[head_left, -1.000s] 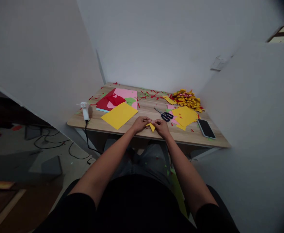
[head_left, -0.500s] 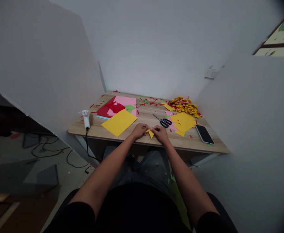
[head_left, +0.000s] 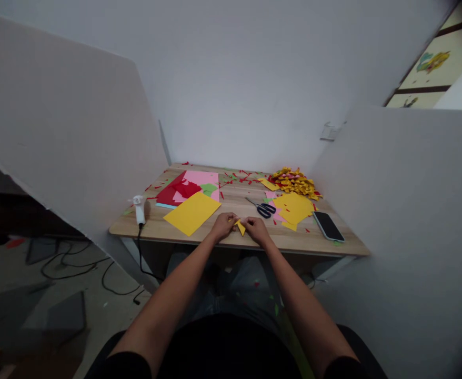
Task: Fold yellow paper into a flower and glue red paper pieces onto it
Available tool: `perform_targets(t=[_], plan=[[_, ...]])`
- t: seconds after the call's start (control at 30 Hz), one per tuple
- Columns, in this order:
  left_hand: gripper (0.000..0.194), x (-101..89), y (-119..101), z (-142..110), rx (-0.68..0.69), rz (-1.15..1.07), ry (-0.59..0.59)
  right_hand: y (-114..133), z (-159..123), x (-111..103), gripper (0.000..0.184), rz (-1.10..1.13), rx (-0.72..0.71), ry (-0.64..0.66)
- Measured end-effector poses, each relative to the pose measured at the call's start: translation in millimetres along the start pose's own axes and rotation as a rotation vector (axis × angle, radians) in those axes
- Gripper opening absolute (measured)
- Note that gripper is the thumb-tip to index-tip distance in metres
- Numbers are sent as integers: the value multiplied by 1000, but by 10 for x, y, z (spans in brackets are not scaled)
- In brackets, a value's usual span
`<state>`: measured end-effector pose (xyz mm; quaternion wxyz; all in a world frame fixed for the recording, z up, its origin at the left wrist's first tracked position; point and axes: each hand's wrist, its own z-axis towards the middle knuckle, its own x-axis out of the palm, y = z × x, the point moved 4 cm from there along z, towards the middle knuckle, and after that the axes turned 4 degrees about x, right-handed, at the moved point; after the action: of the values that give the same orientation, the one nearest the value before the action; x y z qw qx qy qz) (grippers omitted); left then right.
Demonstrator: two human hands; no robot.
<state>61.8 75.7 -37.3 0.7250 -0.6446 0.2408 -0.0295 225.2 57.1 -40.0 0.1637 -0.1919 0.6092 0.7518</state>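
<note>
Between my hands, just over the table's front edge, is a small folded piece of yellow paper [head_left: 241,228] with a pointed tip hanging toward me. My left hand [head_left: 224,225] pinches it from the left, and my right hand [head_left: 255,229] pinches it from the right. The fingertips nearly meet and cover part of the paper. Black-handled scissors [head_left: 265,210] lie just beyond my right hand, blades pointing away to the left. To the left of my left hand rests a flat yellow sheet [head_left: 192,212].
Pink sheets [head_left: 201,178] and red paper [head_left: 170,196] lie at back left. A pile of folded yellow pieces [head_left: 296,181] sits at back right, near yellow cut sheets [head_left: 294,207]. A phone [head_left: 329,226] lies far right; a white corded device [head_left: 139,209] stands left. Red scraps dot the table.
The camera view has tilted up slightly, so the table appears lower. Both hands keep holding the yellow paper in about the same place, with slight finger movement.
</note>
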Motion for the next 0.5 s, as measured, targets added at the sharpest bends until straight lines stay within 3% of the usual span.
perform_targets(t=[0.33,0.5], plan=[[35,60,-12,-12,1,-2,56,-56,-7,-39,32,11,-2,49],[36,31,26,0,-23,-36,7,-47,9,-31,28,15,-9,24]])
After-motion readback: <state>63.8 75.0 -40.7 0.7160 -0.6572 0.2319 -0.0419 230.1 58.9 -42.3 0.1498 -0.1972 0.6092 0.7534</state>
